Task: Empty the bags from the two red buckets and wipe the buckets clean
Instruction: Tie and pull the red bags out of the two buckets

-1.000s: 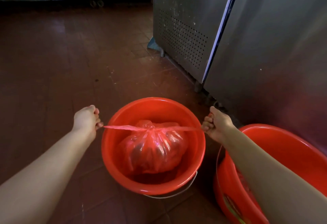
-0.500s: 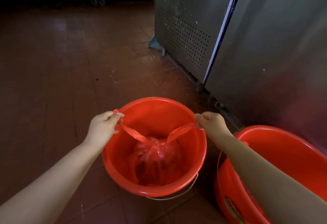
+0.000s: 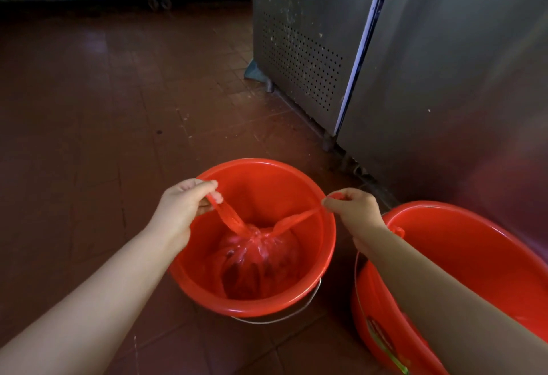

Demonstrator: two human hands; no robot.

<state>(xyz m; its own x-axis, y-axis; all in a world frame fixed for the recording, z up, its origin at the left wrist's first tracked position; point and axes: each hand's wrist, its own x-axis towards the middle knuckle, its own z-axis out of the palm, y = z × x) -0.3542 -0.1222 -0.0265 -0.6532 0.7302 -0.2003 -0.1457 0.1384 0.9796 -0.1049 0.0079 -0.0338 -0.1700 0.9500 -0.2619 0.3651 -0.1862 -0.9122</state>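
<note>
Over the nearer red bucket the left hand and right hand each pinch a handle strip of the red bag, which has sunk back inside (strips slack now, a second ago taut), so lifting out remains.

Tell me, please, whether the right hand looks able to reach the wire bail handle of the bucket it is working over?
Probably not yet: the right hand is pinching a tie of the red bag, though the wire handle hangs unobstructed at the bucket's near side.
</note>
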